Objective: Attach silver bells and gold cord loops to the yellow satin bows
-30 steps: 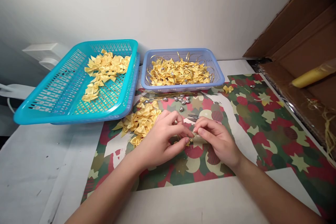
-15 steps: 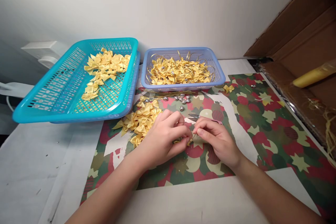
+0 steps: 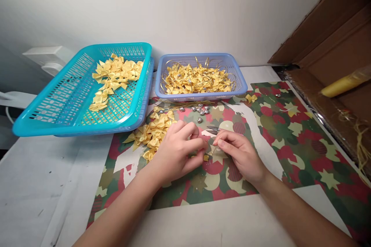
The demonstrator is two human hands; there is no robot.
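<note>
My left hand (image 3: 184, 148) is closed in a pinch, back of the hand upward, with a bit of yellow ribbon bow (image 3: 206, 158) showing below its fingertips. Most of that bow is hidden by the fingers. Just to the right, my right hand (image 3: 239, 152) pinches a thin gold cord (image 3: 214, 149) between thumb and forefinger. Behind the right fingers lie scissors (image 3: 213, 129), dark blades pointing left, handles mostly covered. A pile of yellow bows (image 3: 156, 133) lies beside the left hand. Several small silver bells (image 3: 199, 110) are scattered beyond both hands.
A turquoise basket (image 3: 72, 129) with yellow bows stands at the left, stacked on a blue one. Against the wall, a lilac basket (image 3: 199, 95) holds bows with gold cords. Patterned paper (image 3: 307, 154) covers the table. A cardboard box (image 3: 319, 27) borders the right side.
My left hand has shifted slightly left, so the gap between the two hands' fingertips has widened. My right hand keeps its pinch in nearly the same place.
</note>
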